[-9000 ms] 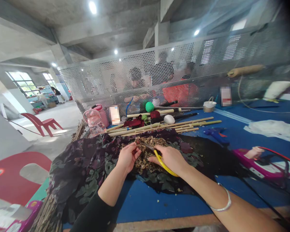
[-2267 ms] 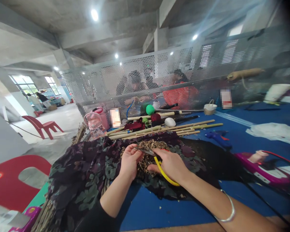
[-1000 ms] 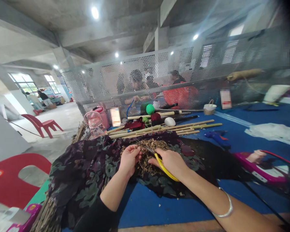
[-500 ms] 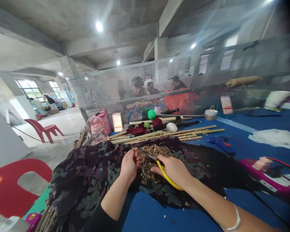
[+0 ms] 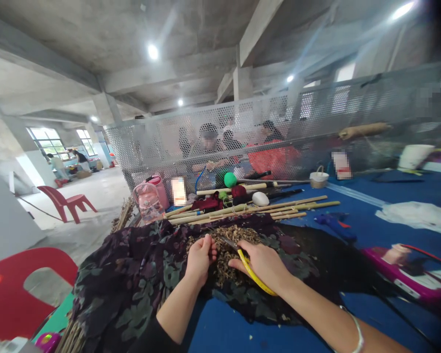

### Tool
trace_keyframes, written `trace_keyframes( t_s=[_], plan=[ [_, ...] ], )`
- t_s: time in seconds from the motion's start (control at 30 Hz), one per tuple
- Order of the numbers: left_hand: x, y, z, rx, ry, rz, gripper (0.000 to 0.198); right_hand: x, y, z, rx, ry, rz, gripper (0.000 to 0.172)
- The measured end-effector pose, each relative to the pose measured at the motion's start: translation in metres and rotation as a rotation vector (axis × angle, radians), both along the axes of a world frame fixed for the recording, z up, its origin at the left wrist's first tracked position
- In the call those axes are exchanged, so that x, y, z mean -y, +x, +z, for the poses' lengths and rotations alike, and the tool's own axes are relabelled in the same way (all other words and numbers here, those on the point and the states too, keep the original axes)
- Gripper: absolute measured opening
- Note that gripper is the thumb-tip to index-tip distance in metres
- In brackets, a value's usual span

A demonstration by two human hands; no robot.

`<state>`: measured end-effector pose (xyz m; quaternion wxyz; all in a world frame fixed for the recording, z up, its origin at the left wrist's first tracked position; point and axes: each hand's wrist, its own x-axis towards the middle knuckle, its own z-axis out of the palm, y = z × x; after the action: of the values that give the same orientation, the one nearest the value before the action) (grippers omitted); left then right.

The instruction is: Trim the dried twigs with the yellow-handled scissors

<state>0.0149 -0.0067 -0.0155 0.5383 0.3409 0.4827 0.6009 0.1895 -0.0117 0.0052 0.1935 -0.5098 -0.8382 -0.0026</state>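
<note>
My right hand point(image 5: 264, 264) grips scissors with a yellow handle point(image 5: 253, 273); their metal blades point(image 5: 228, 242) point left toward my left hand. My left hand point(image 5: 199, 256) is closed in a pinch on something small that I cannot make out, right at the blade tips. Both hands rest over a pile of brown chopped plant bits point(image 5: 228, 245) lying on a dark floral cloth point(image 5: 132, 274) spread across the blue table point(image 5: 367, 225).
Bamboo sticks point(image 5: 257, 208), yarn balls point(image 5: 230, 179), a pink bottle point(image 5: 149, 198) and a blue glue gun point(image 5: 334, 223) lie beyond the cloth. A purple tool point(image 5: 407, 274) sits at right. People sit behind a perforated metal screen point(image 5: 242, 132). Red chairs point(image 5: 18, 289) stand left.
The view has tilted up a little, so the hands sit lower in the picture. The hands stay together over the pile, with the scissors still at the left fingers.
</note>
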Motion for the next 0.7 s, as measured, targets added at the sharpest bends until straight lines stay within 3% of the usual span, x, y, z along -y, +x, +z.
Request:
trace_keyframes(
  t_s=[0.13, 0.33, 0.53, 0.7],
  plan=[
    [0.0023, 0.0035, -0.0003, 0.057, 0.060, -0.002, 0.036, -0.0002, 0.0001, -0.0005, -0.015, 0.000, -0.008, 0.045],
    [0.0060, 0.0057, 0.0035, 0.143, 0.164, -0.121, 0.030, -0.0015, -0.0006, -0.0026, -0.076, -0.008, -0.007, 0.041],
    [0.0042, 0.0054, -0.0008, -0.005, 0.186, -0.118, 0.033, -0.0005, -0.0009, -0.0001, -0.161, -0.055, 0.006, 0.041],
    [0.0063, 0.0051, 0.0026, -0.157, 0.215, -0.064, 0.029, 0.0003, -0.0007, -0.0001, -0.217, -0.025, 0.084, 0.051]
  ],
)
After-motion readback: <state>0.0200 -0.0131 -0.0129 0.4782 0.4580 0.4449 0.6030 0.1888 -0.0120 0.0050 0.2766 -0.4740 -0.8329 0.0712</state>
